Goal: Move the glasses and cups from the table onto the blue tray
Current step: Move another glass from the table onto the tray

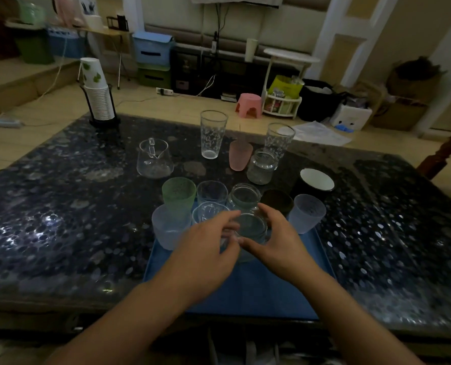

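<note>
Both hands meet over the blue rectangular tray [245,291], which lies on the dark pebble-patterned glass table [61,219] at its near edge. The right hand [274,243] curls around a short clear glass jar [252,227], its fingers [265,210] wrapped on the far side and thumb on the near side. The left hand [206,248] reaches toward the same jar with fingers [229,216] part-spread; whether they touch the glass I cannot tell.

The tray's far end is already crowded: a frosted green cup [179,196], a frosted pale blue cup [166,227], a second clear jar [244,197] and a dark brown cup [277,201] stand close together. Still out on the table are two tall patterned clear glasses [212,134], a frosted pink cup [240,155] and a clear glass pitcher [154,162].

The likely trouble is a knock: setting the jar down among such tight neighbours could clink glass on glass or tip a light cup.
</note>
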